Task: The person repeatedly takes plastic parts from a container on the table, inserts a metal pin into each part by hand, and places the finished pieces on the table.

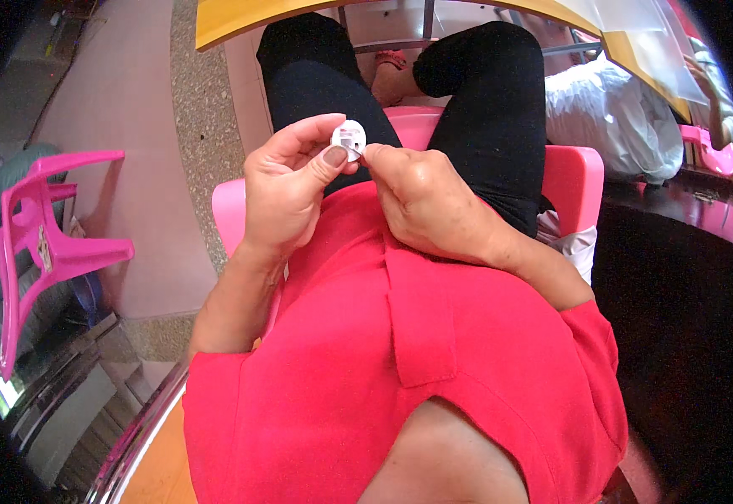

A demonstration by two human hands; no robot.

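Note:
A small round white piece (349, 131), coin-like in outline with a dark slot and tiny grey marks on its face, is pinched between the thumb and fingers of my left hand (285, 181). Its exact kind cannot be made out. My right hand (434, 197) meets it from the right, thumb and forefinger pressed together at the lower right edge. Whatever those right fingertips grip, if anything, is hidden by the fingers. Both hands are above my lap, in front of my red top (333, 336) and black trousers (488, 109).
I sit on a pink plastic chair (581, 181). A yellow-edged table (240, 21) runs across the far side above my knees. White plastic sacks (614, 118) lie at the right. Another pink chair (64, 244) stands at the left. Part of another person's arm (711, 88) shows far right.

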